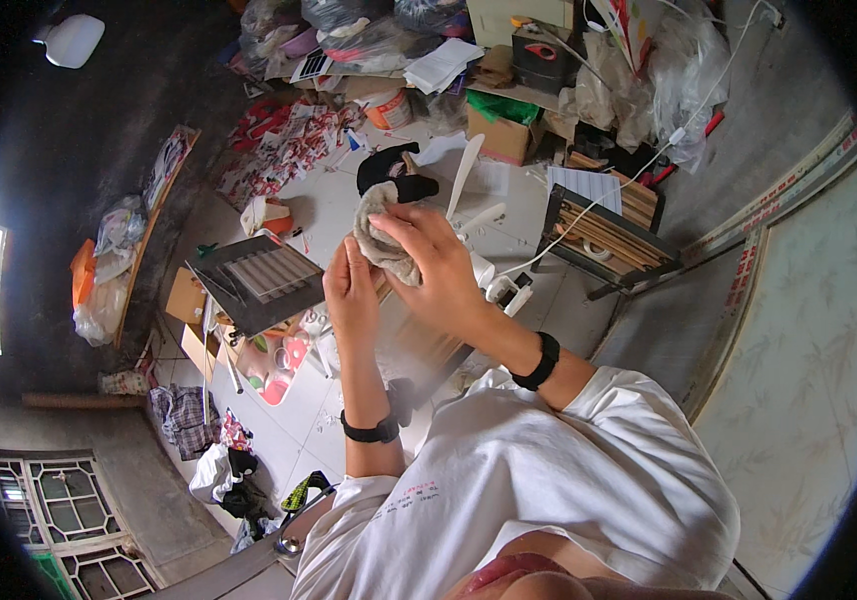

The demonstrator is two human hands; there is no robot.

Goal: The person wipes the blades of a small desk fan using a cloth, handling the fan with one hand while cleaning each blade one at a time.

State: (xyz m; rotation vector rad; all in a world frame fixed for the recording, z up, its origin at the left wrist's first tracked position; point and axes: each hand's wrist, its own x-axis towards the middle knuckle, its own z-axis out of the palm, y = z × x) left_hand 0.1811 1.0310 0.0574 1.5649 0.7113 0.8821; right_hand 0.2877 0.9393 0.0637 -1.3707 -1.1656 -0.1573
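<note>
A crumpled greyish-beige cloth [377,234] is bunched up in front of me, raised above the floor. My right hand [428,259] grips it from the right, with its fingers bent over the top. At the cloth's lower left edge, my left hand [352,281] has thumb and fingertips pinched together; whether they hold the cloth's edge or something small is hidden. Both wrists wear black bands. Just beyond the cloth, a black cloth item [391,169] lies on the tiled floor. Below my hands is a blurred, brownish surface, partly covered by my arms.
To the left stands a dark board with a ribbed panel [267,274]. A white fan [466,176] with long blades is beyond my right hand. Further right is a dark-framed rack [601,240] with a white cable across it. Scraps [286,146] litter the far floor near bags and boxes.
</note>
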